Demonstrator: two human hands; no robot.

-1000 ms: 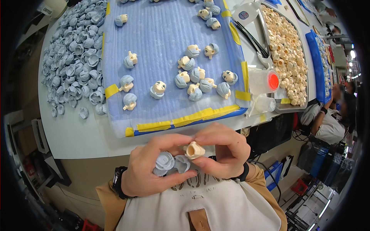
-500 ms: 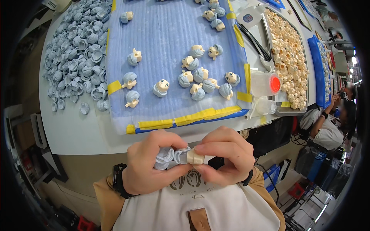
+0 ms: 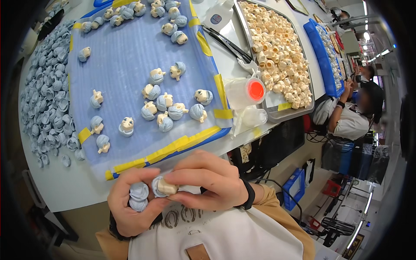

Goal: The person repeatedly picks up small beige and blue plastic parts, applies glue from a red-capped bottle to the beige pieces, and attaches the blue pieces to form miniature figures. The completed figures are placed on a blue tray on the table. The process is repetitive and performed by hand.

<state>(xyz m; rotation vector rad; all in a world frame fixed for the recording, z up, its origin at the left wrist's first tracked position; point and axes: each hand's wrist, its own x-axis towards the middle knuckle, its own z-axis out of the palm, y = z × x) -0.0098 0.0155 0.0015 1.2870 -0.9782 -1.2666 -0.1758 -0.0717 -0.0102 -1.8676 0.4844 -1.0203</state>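
Close in front of my body, my left hand [image 3: 121, 203] curls round light-blue doll hair pieces [image 3: 138, 197], which sit in its palm. A cream doll head [image 3: 168, 187] is pinched between the thumb and fingers of my right hand [image 3: 212, 180]. One end of that head sits against a pale-blue hair piece [image 3: 155, 185], near my left fingertips. How far it goes in is hidden. Beyond my hands, finished-looking doll heads with blue hair [image 3: 126, 126] lie scattered on a blue padded tray [image 3: 117, 86] edged with yellow tape.
A large heap of blue hair pieces [image 3: 47, 99] lies left of the tray. To the right stand a metal tray [image 3: 281, 116] of cream heads, a red-topped plastic container [image 3: 255, 91], black tweezers [image 3: 225, 43] and a white bottle [image 3: 219, 17]. A co-worker [image 3: 353, 117] sits far right.
The view has swung to the right, so the table appears shifted left. The cream head has come up against the hair piece, and my hands have tilted.
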